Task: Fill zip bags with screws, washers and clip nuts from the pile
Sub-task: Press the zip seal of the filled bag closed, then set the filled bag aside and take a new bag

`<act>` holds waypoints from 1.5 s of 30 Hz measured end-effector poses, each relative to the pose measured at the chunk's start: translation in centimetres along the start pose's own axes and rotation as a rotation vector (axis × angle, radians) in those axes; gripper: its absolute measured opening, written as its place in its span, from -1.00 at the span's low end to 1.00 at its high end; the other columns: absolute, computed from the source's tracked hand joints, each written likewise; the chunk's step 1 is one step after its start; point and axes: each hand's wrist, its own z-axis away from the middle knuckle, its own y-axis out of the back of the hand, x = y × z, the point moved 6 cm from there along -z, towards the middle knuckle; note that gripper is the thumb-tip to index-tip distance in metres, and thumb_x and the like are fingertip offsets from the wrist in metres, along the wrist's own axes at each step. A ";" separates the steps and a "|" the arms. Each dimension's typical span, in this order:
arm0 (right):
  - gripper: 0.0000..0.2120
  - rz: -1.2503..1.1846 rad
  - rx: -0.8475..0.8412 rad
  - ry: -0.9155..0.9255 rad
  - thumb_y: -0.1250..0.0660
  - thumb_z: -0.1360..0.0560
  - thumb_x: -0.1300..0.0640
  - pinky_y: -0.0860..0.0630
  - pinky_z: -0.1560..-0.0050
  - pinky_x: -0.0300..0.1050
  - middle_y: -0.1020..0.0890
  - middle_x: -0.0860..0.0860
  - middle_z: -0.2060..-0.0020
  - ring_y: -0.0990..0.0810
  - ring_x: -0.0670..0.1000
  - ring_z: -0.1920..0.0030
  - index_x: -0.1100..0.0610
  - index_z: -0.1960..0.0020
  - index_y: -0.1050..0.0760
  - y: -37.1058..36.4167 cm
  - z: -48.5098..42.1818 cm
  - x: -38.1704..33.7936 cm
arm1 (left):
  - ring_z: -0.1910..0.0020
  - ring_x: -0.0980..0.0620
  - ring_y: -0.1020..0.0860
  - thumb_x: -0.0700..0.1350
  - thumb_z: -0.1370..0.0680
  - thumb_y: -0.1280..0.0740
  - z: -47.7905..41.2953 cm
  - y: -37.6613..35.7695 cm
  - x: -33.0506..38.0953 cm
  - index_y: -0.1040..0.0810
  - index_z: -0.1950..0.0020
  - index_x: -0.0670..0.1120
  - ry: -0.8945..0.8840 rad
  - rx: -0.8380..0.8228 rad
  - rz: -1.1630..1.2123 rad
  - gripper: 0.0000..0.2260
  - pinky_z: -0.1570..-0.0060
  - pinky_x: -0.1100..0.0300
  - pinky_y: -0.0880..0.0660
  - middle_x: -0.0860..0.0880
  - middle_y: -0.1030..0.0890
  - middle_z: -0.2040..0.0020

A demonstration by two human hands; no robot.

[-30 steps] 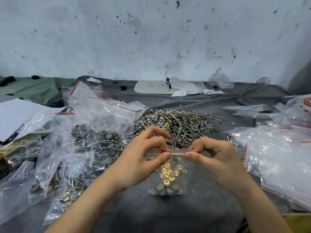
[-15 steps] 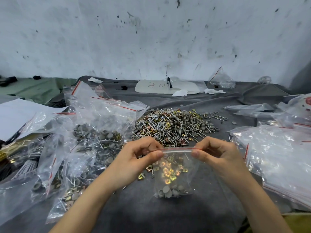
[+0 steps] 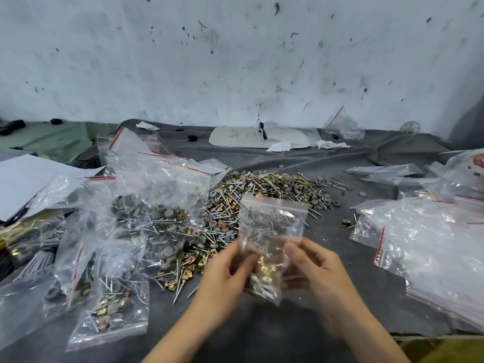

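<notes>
Film of the zip bag [image 3: 273, 226] looked thin and slippery, bottom-heavy with sharp hardware; left hand [image 3: 222, 273] and right hand [image 3: 317, 268] gripped its loaded lower half, a sound hold, near the pile [image 3: 262, 189].

Your bag [image 3: 273, 221] is clear, glossy, crinkled plastic, the pile [image 3: 264, 189] beyond it shiny silver and brassy metal with dull grey washers [image 3: 336, 203], all on your matt grey cloth [image 3: 262, 334].
</notes>
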 end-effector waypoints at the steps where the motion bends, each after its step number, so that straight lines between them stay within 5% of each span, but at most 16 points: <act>1: -0.75 0.018 0.020 0.036 -0.36 -0.33 -0.04 -0.56 0.36 -0.19 -0.70 0.11 0.23 -0.66 0.02 0.30 -0.02 0.04 -0.66 0.6 -0.1 -0.7 | 0.29 0.28 -0.56 -0.27 -0.57 -0.31 -1.0 1.6 0.6 -0.55 0.10 0.03 -0.002 0.050 -0.027 -0.81 0.23 0.35 -0.50 0.15 -0.66 0.20; 5: -0.79 0.263 0.193 0.161 -0.37 -0.36 -0.03 -0.56 0.22 -0.30 -0.70 0.01 0.19 -0.66 -0.06 0.19 -0.06 0.02 -0.64 5.9 -0.6 -3.1 | 0.29 0.14 -0.61 -0.14 -0.59 -0.27 -6.5 12.5 2.9 -0.45 -0.02 0.00 0.038 0.367 -0.188 -0.95 0.38 0.27 -0.53 -0.05 -0.61 0.04; 8: -0.85 0.719 0.421 0.298 -0.42 -0.45 0.13 -0.50 0.03 -0.24 -0.69 -0.11 0.13 -0.63 -0.05 0.04 -0.08 0.02 -0.61 11.2 -1.8 -5.1 | -0.23 -0.25 -0.45 -0.11 -0.58 -0.32 -8.8 18.3 4.1 -0.23 -0.45 -0.08 0.104 0.580 -0.617 -0.52 -0.13 -0.18 -0.44 -0.25 -0.43 -0.32; 10: -0.85 1.082 0.540 0.295 -0.40 -0.48 0.12 -0.38 -0.21 0.04 -0.62 0.10 -0.11 -0.50 0.16 -0.22 -0.01 -0.04 -0.61 14.4 -3.4 -5.6 | -0.41 -0.28 -0.24 -0.12 -0.55 -0.33 -8.4 17.8 5.3 -0.10 -0.54 -0.10 0.014 0.695 -0.687 -0.37 -0.35 -0.21 -0.20 -0.26 -0.24 -0.44; 12: -0.72 1.287 0.572 -0.061 -0.30 -0.53 -0.07 -0.17 -0.39 0.13 -0.36 0.23 -0.39 -0.19 0.28 -0.43 -0.04 -0.21 -0.55 17.6 -5.0 -3.9 | -0.46 -0.14 -0.17 -0.13 -0.55 -0.31 -7.5 13.9 5.8 -0.11 -0.54 -0.07 -0.137 0.658 -0.638 -0.39 -0.44 -0.06 -0.11 -0.17 -0.20 -0.47; 14: -0.61 1.410 0.487 -0.390 -0.16 -0.56 -0.18 -0.20 -0.40 0.14 -0.29 0.23 -0.40 -0.19 0.31 -0.40 -0.04 -0.31 -0.46 19.4 -5.5 -1.5 | -0.44 0.01 -0.18 -0.13 -0.54 -0.30 -6.0 7.8 5.1 -0.18 -0.50 -0.03 -0.238 0.513 -0.577 -0.44 -0.43 0.08 -0.10 -0.06 -0.24 -0.44; 17: -0.63 1.637 0.400 -0.359 -0.12 -0.57 -0.11 -0.33 -0.28 0.05 -0.45 0.18 -0.23 -0.38 0.23 -0.28 0.10 -0.24 -0.44 19.0 -5.9 0.7 | -0.39 0.00 -0.31 -0.23 -0.50 -0.36 -3.3 -0.5 3.2 -0.30 -0.47 -0.07 -0.362 0.248 -0.515 -0.45 -0.43 0.02 -0.23 -0.06 -0.37 -0.39; 21: -0.85 1.401 0.598 0.029 -0.22 -0.54 0.15 -0.41 0.07 0.05 -0.58 0.21 0.13 -0.53 0.24 0.02 0.20 0.16 -0.44 18.0 -5.0 -1.4 | -0.32 -0.06 -0.43 -0.32 -0.47 -0.35 -2.5 -3.7 1.0 -0.43 -0.38 -0.15 -0.424 0.125 -0.417 -0.53 -0.33 -0.03 -0.37 -0.10 -0.45 -0.31; 23: -0.86 1.357 0.670 0.105 -0.22 -0.54 0.23 -0.45 0.07 0.07 -0.61 0.27 0.08 -0.54 0.27 0.02 0.28 0.08 -0.53 18.0 -4.3 -2.3 | -0.27 -0.02 -0.44 -0.31 -0.48 -0.29 -2.7 -3.4 0.7 -0.46 -0.34 -0.17 -0.431 0.181 -0.363 -0.58 -0.33 0.12 -0.35 -0.10 -0.48 -0.26; 25: -0.77 1.329 0.738 0.187 -0.26 -0.52 0.28 -0.43 -0.17 0.14 -0.60 0.28 -0.11 -0.51 0.28 -0.17 0.35 -0.13 -0.54 17.9 -3.5 -3.0 | -0.22 0.02 -0.45 -0.31 -0.47 -0.26 -2.8 -3.0 0.5 -0.47 -0.30 -0.18 -0.415 0.240 -0.313 -0.61 -0.29 0.21 -0.34 -0.10 -0.49 -0.20; 28: -0.60 1.205 0.829 0.462 -0.28 -0.52 0.30 -0.30 -0.38 0.11 -0.48 0.17 -0.32 -0.40 0.17 -0.37 0.26 -0.35 -0.43 15.9 -1.9 -4.8 | -0.16 0.01 -0.47 -0.32 -0.47 -0.25 -2.5 -3.2 0.0 -0.48 -0.26 -0.20 -0.407 0.269 -0.268 -0.65 -0.24 0.18 -0.38 -0.10 -0.51 -0.15; 32: -0.63 0.798 0.872 0.730 -0.31 -0.52 0.31 -0.45 -0.18 -0.25 -0.53 -0.05 -0.26 -0.56 -0.06 -0.16 0.16 -0.32 -0.48 13.1 -0.2 -7.2 | -0.13 -0.01 -0.51 -0.25 -0.52 -0.23 -2.4 -3.8 -0.5 -0.48 -0.26 -0.18 -0.417 0.247 -0.218 -0.70 -0.14 0.04 -0.46 -0.04 -0.51 -0.13; 36: -0.73 0.141 0.798 0.563 -0.36 -0.48 0.32 -0.53 0.24 -0.33 -0.66 -0.20 0.18 -0.56 -0.13 0.32 -0.04 0.01 -0.61 12.3 -0.5 -6.1 | -0.05 0.06 -0.55 -0.15 -0.55 -0.20 -2.1 -3.9 -0.7 -0.44 -0.28 -0.06 -0.424 0.224 -0.149 -0.70 -0.02 0.03 -0.52 0.01 -0.52 -0.08; 41: -0.73 -0.096 0.572 0.216 -0.34 -0.44 0.44 -0.52 0.34 -0.34 -0.67 -0.05 0.28 -0.63 -0.13 0.31 0.08 0.17 -0.60 9.9 -2.0 -1.2 | -0.08 0.26 -0.56 -0.08 -0.51 -0.34 -2.1 -4.7 -1.0 -0.27 -0.39 0.20 -0.335 0.044 -0.154 -0.50 -0.15 0.23 -0.48 0.14 -0.57 -0.15; 45: -0.78 -0.087 0.412 0.147 -0.39 -0.42 0.36 -0.56 0.35 -0.25 -0.69 -0.04 0.26 -0.64 -0.07 0.30 0.05 0.13 -0.63 8.1 -2.2 1.1 | -0.20 0.45 -0.43 -0.06 -0.51 -0.42 -2.2 -5.8 -0.6 -0.19 -0.44 0.32 -0.366 -0.142 -0.193 -0.37 -0.21 0.52 -0.30 0.29 -0.45 -0.26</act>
